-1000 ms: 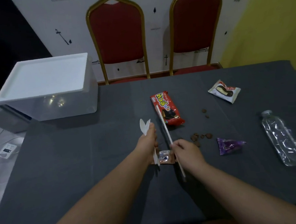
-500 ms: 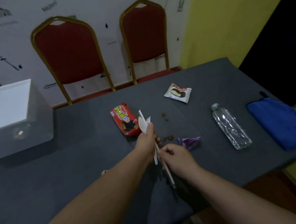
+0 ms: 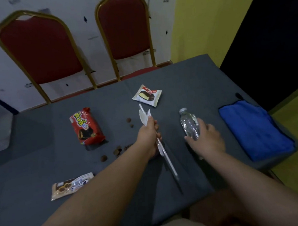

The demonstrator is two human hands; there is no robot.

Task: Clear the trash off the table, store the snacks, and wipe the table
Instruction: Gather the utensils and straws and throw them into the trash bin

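Two hands out—left hand (image 3: 149,137) fingers clenching cutlery (image 3: 146,117), right hand (image 3: 207,140) fingers curled around the bottle (image 3: 189,124).

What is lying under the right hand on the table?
The clear plastic bottle lies under the right hand, fingers around its lower part. Its base is covered by the hand.

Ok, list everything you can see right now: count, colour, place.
table: one, dark grey cloth, fills the view
red snack pack: one, left of centre
Choco Pie pack: one, white, far centre
brown-and-white wrapper: one, near left
crumbs: several, brown, scattered beside the red pack
plastic bottle: one, clear, right of centre
blue cloth: one, right edge
chairs: two, red with gold frames, behind the table
spoon, fork and straw: white, in the left hand
left hand: grips the cutlery
right hand: closing on the bottle
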